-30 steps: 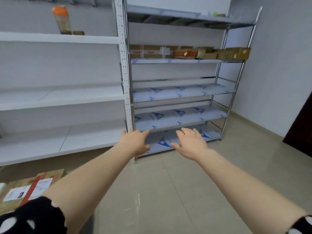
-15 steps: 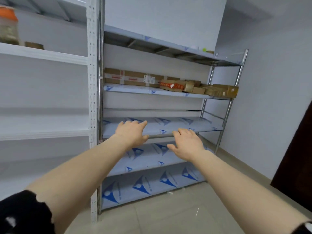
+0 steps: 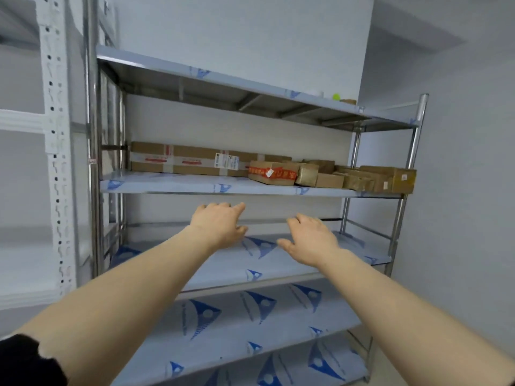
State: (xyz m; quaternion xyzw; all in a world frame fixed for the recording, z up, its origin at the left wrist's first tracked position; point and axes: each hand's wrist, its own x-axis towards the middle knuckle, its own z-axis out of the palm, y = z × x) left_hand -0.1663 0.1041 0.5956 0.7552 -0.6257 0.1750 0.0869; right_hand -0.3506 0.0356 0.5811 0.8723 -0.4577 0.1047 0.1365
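Right now both of your hands are empty: the left hand (image 3: pixel 220 227) and the right hand (image 3: pixel 309 240) hover palm-down with fingers loosely spread, grasping nothing, in front of the gap under the loaded shelf (image 3: pixel 181 187). The long carton (image 3: pixel 189 160) lies on that shelf at about eleven o'clock from your left hand, pushed back towards the wall, well apart from your fingertips.

Watch these risks, as I judge them:
- The carton is long; taking it near one end alone would likely let the far end swing or dip.
- The red-taped box (image 3: pixel 271 174), at eleven o'clock from your right hand, sits against the carton's right end. Pulling the carton out could drag it over the edge.
- The shelves wear glossy protective film, so boxes may slide more readily than you expect.
- The small brown boxes (image 3: pixel 387 178) at one o'clock crowd the shelf's far end beside the steel post (image 3: pixel 412 151); a nudge along the row could push the last one off.

Writing: the carton carries a white shipping label (image 3: pixel 226 161) and red-printed tape, and the red tape on the smaller box bears characters, all too blurred to read. The film shows a repeated blue triangle logo (image 3: pixel 257 246), its text illegible.
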